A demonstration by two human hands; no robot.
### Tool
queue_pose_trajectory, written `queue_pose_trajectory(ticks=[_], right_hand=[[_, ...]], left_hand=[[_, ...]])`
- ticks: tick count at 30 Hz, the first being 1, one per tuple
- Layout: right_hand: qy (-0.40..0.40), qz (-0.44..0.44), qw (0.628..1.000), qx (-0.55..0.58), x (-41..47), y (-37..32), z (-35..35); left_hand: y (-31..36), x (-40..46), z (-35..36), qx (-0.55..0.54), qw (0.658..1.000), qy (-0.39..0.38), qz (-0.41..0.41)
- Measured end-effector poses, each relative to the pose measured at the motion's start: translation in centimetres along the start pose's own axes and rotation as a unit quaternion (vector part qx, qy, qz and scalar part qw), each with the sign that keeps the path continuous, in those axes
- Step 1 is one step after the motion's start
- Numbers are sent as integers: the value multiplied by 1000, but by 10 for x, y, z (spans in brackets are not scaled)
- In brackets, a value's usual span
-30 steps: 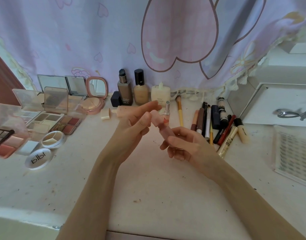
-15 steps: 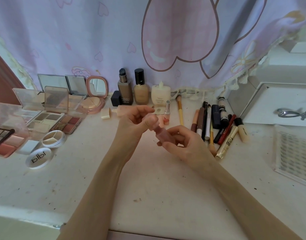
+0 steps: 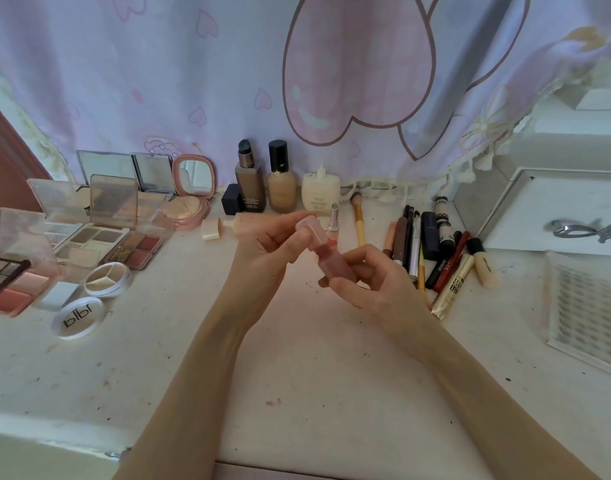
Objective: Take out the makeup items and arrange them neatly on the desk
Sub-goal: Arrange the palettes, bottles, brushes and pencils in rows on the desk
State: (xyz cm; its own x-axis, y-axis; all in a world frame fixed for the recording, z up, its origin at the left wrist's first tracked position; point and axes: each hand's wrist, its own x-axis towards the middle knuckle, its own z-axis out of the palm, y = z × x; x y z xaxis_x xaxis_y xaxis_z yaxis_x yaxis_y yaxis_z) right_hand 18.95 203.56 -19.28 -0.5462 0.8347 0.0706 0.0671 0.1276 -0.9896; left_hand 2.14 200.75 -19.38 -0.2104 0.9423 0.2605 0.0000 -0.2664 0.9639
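1. Far left of the hands, open eyeshadow palettes lie in a cluster on the pale, speckled bench, with a round white compact and a three-part cream pot nearer the front edge.
2. Behind that cluster, small mirrors and a pink oval mirror stand against a lilac curtain printed with large pink hearts.
3. Beyond the hands, three foundation bottles stand in a row at the curtain's foot; a silver lipstick stands upright just behind the fingers.
4. The left hand pinches the pink cap of a small lip-tint tube; its grip is curled round the cap.
5. The right hand wraps its fingers round the pink tube body, held above the bench, tilted up towards the left hand.
6. Right of the right hand, pencils, a gold-handled brush and mascara tubes lie side by side.
7. Far right, a white drawer unit carries an eyelash curler; a white mesh tray sits in front.
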Motion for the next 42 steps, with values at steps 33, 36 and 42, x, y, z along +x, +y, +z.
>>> queue_pose_trajectory(ticks=[33, 36, 42], right_hand=[[-6, 18, 1000, 14, 7, 13, 5], [11, -9, 998, -57, 9, 14, 9], [17, -25, 994, -110, 17, 18, 24]], left_hand=[[2, 1, 7, -3, 997, 78, 1], [1, 2, 7, 19, 997, 69, -1], [5, 3, -6, 31, 998, 47, -36]])
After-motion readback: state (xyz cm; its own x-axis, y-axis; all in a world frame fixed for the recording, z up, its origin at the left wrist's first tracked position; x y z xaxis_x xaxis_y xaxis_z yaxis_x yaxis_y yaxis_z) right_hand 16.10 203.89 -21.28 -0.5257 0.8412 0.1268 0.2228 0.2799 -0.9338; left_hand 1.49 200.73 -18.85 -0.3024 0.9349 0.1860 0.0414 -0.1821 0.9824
